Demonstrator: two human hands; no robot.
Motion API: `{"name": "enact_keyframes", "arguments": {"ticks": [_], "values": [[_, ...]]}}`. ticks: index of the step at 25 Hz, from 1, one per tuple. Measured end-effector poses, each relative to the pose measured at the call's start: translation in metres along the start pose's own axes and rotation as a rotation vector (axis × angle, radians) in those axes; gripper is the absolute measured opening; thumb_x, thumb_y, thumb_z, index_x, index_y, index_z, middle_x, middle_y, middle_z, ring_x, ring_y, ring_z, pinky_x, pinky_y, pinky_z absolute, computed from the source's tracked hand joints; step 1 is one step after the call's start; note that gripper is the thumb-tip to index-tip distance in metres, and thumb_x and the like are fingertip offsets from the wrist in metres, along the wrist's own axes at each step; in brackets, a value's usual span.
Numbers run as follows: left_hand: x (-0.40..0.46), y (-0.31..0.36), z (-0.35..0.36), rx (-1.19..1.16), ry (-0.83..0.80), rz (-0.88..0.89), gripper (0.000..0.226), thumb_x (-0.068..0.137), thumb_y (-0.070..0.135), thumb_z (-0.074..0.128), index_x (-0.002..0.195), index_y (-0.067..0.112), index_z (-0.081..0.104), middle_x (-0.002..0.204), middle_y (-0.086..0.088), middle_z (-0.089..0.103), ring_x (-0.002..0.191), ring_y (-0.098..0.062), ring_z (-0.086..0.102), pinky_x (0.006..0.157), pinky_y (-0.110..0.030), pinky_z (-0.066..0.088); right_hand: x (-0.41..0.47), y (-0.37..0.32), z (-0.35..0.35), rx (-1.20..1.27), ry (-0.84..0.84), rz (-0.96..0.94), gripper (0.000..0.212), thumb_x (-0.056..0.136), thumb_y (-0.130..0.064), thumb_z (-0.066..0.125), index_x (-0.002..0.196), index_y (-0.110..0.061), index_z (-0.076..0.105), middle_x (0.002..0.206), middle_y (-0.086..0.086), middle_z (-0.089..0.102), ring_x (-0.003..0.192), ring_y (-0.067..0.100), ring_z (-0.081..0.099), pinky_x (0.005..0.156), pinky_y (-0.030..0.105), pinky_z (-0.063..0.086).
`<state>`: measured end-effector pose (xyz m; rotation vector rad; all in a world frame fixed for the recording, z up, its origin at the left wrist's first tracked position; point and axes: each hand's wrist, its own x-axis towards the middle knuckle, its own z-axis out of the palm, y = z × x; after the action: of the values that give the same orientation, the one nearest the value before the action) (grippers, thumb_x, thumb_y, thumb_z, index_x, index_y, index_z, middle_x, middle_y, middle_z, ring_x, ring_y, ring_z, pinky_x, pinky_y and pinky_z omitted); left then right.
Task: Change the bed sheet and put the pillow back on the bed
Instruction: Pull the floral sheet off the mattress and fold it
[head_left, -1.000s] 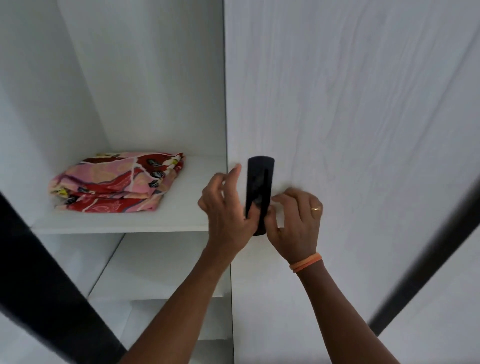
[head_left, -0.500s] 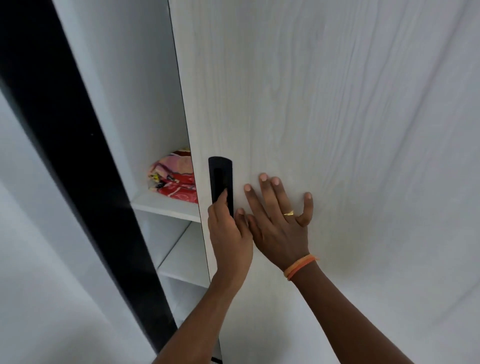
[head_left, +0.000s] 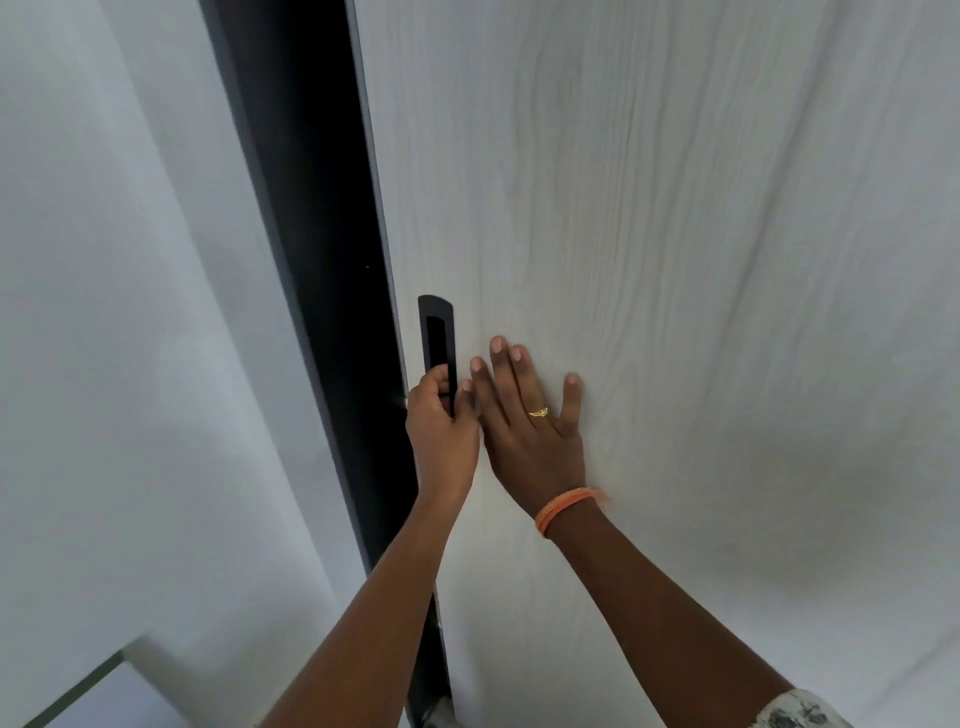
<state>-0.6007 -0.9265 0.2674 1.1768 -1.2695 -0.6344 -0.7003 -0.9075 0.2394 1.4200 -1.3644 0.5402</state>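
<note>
A pale wood-grain sliding wardrobe door (head_left: 675, 234) fills the right of the view. It carries a black recessed handle (head_left: 436, 332) near its left edge. My left hand (head_left: 441, 426) grips the lower part of that handle, fingers hooked into the recess. My right hand (head_left: 530, 415), with a gold ring and an orange wristband, presses flat on the door panel just right of the handle. The folded sheet and the shelves are hidden behind the door.
A black wardrobe frame post (head_left: 311, 234) runs down just left of the door edge. A white wall (head_left: 104, 312) stands further left. A dark-edged pale surface (head_left: 93, 691) shows at the bottom left corner.
The door has slid left until it meets the black frame, covering the shelves and the folded red-pink sheet. Both hands travelled left with it; the right hand went from curled to flat.
</note>
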Motion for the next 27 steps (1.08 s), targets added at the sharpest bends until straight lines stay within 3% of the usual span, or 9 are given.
{"name": "enact_keyframes", "arguments": {"ticks": [4, 9, 15, 19, 21, 24, 27], "values": [[0.031, -0.021, -0.013, 0.01, 0.03, -0.006, 0.037, 0.099, 0.027, 0.056, 0.135, 0.017, 0.053, 0.127, 0.001, 0.06, 0.114, -0.015, 0.06, 0.1, -0.029, 0.051, 0.02, -0.03, 0.015, -0.002, -0.023, -0.031, 0.065, 0.098, -0.036, 0.039, 0.155, -0.012, 0.018, 0.162, 0.013, 0.016, 0.149, 0.029, 0.016, 0.113, 0.064, 0.0], [0.046, -0.041, -0.015, -0.011, 0.06, 0.014, 0.036, 0.099, 0.023, 0.056, 0.135, 0.021, 0.053, 0.128, 0.003, 0.059, 0.113, -0.009, 0.058, 0.09, -0.009, 0.044, 0.028, -0.047, 0.026, -0.003, -0.031, -0.043, 0.068, 0.097, -0.04, 0.037, 0.155, -0.01, 0.017, 0.161, 0.015, 0.016, 0.148, 0.031, 0.019, 0.11, 0.067, 0.003], [0.044, -0.042, -0.013, -0.013, 0.108, 0.013, 0.039, 0.099, 0.019, 0.056, 0.138, 0.021, 0.051, 0.134, 0.001, 0.056, 0.119, -0.012, 0.056, 0.103, -0.026, 0.048, 0.032, -0.053, 0.029, -0.005, -0.034, -0.024, 0.07, 0.097, -0.044, 0.04, 0.155, -0.011, 0.019, 0.161, 0.015, 0.017, 0.148, 0.033, 0.011, 0.111, 0.066, 0.004], [0.016, -0.032, -0.007, -0.004, 0.226, 0.043, 0.032, 0.097, 0.019, 0.059, 0.129, 0.026, 0.055, 0.125, 0.009, 0.051, 0.11, -0.008, 0.055, 0.091, -0.022, 0.051, 0.023, -0.039, 0.012, 0.149, -0.032, -0.042, 0.056, 0.099, -0.035, 0.048, 0.148, -0.011, 0.038, 0.159, 0.012, 0.026, 0.148, 0.028, 0.023, 0.116, 0.057, 0.007], [-0.018, -0.023, 0.001, -0.091, 0.136, 0.043, 0.022, 0.096, 0.015, 0.06, 0.116, 0.025, 0.058, 0.112, 0.014, 0.057, 0.097, -0.004, 0.058, 0.079, -0.02, 0.053, 0.002, -0.017, -0.005, 0.221, 0.005, 0.029, 0.042, 0.097, -0.029, 0.053, 0.136, -0.013, 0.054, 0.153, 0.01, 0.039, 0.142, 0.026, 0.037, 0.113, 0.05, 0.021], [-0.09, -0.009, 0.03, -0.125, -0.149, 0.185, 0.018, 0.093, 0.004, 0.059, 0.104, 0.018, 0.061, 0.099, 0.008, 0.062, 0.089, -0.009, 0.061, 0.073, -0.027, 0.053, -0.061, 0.046, -0.038, 0.19, 0.087, 0.199, 0.029, 0.089, -0.028, 0.065, 0.117, -0.021, 0.069, 0.142, 0.004, 0.052, 0.121, 0.021, 0.057, 0.091, 0.046, 0.041], [-0.173, 0.02, 0.077, -0.174, -0.396, 0.376, 0.02, 0.088, -0.004, 0.061, 0.1, 0.012, 0.062, 0.099, 0.003, 0.059, 0.088, -0.01, 0.06, 0.074, -0.026, 0.052, -0.134, 0.129, -0.082, 0.131, 0.073, 0.372, 0.03, 0.081, -0.028, 0.073, 0.11, -0.022, 0.065, 0.122, 0.004, 0.051, 0.098, 0.025, 0.058, 0.077, 0.045, 0.044]]}}
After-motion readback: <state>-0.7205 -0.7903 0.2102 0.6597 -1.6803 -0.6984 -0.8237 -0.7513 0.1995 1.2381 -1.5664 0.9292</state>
